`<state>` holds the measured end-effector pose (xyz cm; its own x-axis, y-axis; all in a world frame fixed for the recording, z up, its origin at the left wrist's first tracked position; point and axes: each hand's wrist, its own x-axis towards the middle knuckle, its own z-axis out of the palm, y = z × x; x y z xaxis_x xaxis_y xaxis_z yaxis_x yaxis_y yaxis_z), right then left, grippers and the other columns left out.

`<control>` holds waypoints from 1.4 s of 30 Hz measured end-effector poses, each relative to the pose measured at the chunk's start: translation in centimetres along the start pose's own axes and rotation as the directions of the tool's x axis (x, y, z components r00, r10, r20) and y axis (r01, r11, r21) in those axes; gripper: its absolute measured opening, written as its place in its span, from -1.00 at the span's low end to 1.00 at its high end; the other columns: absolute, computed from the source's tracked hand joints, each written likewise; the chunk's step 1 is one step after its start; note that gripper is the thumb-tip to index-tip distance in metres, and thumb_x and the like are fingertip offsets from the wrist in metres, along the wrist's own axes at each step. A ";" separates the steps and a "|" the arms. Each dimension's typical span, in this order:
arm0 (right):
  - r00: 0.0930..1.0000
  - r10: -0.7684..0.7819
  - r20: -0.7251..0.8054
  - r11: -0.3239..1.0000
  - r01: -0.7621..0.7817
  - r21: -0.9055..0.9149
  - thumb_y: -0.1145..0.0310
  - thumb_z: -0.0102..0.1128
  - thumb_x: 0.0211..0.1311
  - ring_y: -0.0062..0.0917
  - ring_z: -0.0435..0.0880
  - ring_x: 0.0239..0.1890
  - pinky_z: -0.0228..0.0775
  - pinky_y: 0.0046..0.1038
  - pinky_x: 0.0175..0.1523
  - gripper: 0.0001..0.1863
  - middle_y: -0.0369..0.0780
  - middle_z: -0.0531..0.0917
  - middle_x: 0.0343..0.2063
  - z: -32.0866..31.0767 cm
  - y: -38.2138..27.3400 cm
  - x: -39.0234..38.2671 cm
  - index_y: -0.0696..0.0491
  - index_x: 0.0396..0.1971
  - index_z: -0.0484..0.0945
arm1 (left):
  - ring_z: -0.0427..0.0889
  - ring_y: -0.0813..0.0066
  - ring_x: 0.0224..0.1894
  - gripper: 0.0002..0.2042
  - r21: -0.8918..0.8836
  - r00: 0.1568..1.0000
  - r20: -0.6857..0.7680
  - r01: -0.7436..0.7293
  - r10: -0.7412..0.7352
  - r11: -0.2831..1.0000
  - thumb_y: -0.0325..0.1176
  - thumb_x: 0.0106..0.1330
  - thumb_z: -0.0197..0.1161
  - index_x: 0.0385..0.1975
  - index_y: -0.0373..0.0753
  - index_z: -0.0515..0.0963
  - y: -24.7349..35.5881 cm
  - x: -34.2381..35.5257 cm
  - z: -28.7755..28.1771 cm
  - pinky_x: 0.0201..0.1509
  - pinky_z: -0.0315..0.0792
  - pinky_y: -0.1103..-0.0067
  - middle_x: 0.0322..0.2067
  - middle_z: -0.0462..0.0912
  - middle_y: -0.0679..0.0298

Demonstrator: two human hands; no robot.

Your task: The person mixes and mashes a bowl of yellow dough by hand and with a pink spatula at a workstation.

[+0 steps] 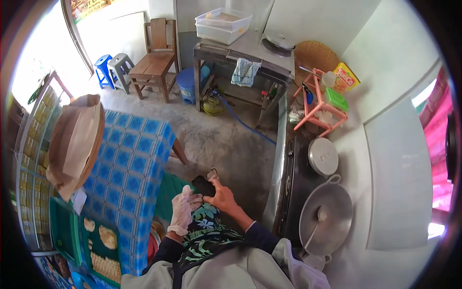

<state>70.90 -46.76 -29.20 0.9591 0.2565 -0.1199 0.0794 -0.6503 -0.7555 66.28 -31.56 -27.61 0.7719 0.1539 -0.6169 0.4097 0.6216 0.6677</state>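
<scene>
My right hand (224, 198), bare, grips a black, phone-like object (204, 186) in front of my lap. Close against its near left side is my left hand (182, 210), wearing a clear plastic glove. The gloved fingers curl toward the right hand, the thumb pointing up; whether they press on the black object or pinch something else is hidden. Below both hands lies dark cloth with a blue and green leaf pattern (207, 224). To the left, a green tray (103, 248) holds flattened pale dough and rows of small pale pieces.
A blue checked table (127, 159) stands at left, bearing a round paper-lined tray (79, 139). At right, a large wok (313, 231) and a lidded pot (323, 156) sit on a black stove. Ahead are a metal work table (231, 45), a wooden chair (154, 65) and a gas cylinder (212, 103).
</scene>
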 end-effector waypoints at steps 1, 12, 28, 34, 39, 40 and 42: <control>1.000 -0.008 -0.004 1.000 0.008 -0.002 0.16 0.33 -0.28 -0.13 0.56 -0.24 0.40 -0.25 -0.15 -0.32 -0.02 0.58 -0.31 -1.1 0.8 3.1 -0.02 -0.04 0.32 | 0.54 0.48 -0.53 -0.58 -0.030 0.999 -0.041 0.001 -0.002 1.000 -0.06 0.16 0.19 -0.28 -0.37 0.42 1.5 2.7 1.2 -0.46 0.45 0.62 -0.48 0.56 0.16; 0.850 0.032 -0.526 0.994 -0.082 -0.071 0.24 0.39 -0.39 -0.21 0.49 -0.15 0.33 -0.33 -0.06 -0.45 -0.06 0.51 -0.25 -18.4 5.9 37.1 0.14 -0.26 0.49 | 0.53 0.52 -0.35 -0.49 -0.033 0.900 0.094 -0.424 0.425 0.905 0.04 0.14 0.18 -0.16 -0.31 0.31 27.3 32.4 15.7 -0.23 0.39 0.57 -0.44 0.51 0.27; 0.758 -0.086 -0.647 0.995 0.031 -0.097 0.17 0.36 -0.41 -0.18 0.54 -0.39 0.36 -0.20 -0.27 -0.56 -0.06 0.58 -0.52 -28.9 11.7 75.1 0.18 -0.50 0.57 | 0.50 0.30 -0.26 -0.58 -0.330 0.799 0.346 -0.386 0.491 0.861 -0.10 0.08 0.22 -0.10 -0.15 0.39 43.9 57.9 41.3 -0.28 0.42 0.39 -0.30 0.48 0.23; 0.777 0.000 -0.629 0.930 -0.231 -0.285 0.07 0.32 -0.30 -0.15 0.55 -0.38 0.39 -0.15 -0.28 -0.52 -0.04 0.55 -0.44 -29.1 9.1 77.4 0.14 -0.41 0.54 | 0.49 0.39 -0.29 -0.55 -0.286 0.915 0.186 -0.298 0.358 0.911 -0.10 -0.01 0.28 -0.18 -0.23 0.40 42.8 61.3 45.1 -0.39 0.42 0.48 -0.32 0.46 0.24; 0.798 0.056 -0.600 0.860 -0.344 -0.378 -0.04 0.21 -0.13 -0.14 0.57 -0.32 0.43 -0.17 -0.28 -0.47 -0.04 0.54 -0.37 -30.6 11.8 81.3 0.05 -0.22 0.49 | 0.43 0.58 -0.55 -0.63 -0.206 0.939 0.018 -0.332 0.343 0.921 -0.13 -0.01 0.27 -0.31 -0.26 0.43 42.4 57.8 50.4 -0.62 0.29 0.63 -0.48 0.46 0.30; 0.793 0.033 -0.608 0.845 -0.347 -0.407 -0.07 0.15 -0.08 -0.16 0.57 -0.34 0.43 -0.18 -0.32 -0.42 -0.06 0.51 -0.36 -30.7 12.5 81.4 0.04 -0.13 0.44 | 0.40 0.63 -0.61 -0.63 -0.170 0.889 0.055 -0.440 0.454 0.882 -0.13 -0.01 0.27 -0.32 -0.27 0.43 41.8 57.8 50.5 -0.66 0.24 0.68 -0.52 0.46 0.32; 0.811 0.086 -0.579 0.793 -0.408 -0.453 -0.12 0.07 -0.04 -0.18 0.57 -0.33 0.43 -0.20 -0.33 -0.32 -0.07 0.48 -0.37 -30.4 11.7 81.5 0.03 0.03 0.32 | 0.37 0.65 -0.63 -0.61 -0.194 0.907 -0.010 -0.415 0.421 0.889 -0.12 -0.01 0.28 -0.32 -0.28 0.43 39.8 60.5 49.9 -0.67 0.20 0.70 -0.53 0.45 0.34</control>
<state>158.26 -55.19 -28.27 0.9419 -0.2620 0.2101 -0.2049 -0.9441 -0.2583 153.50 -35.81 -17.52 0.8679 0.4088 -0.2823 -0.0506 0.6380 0.7684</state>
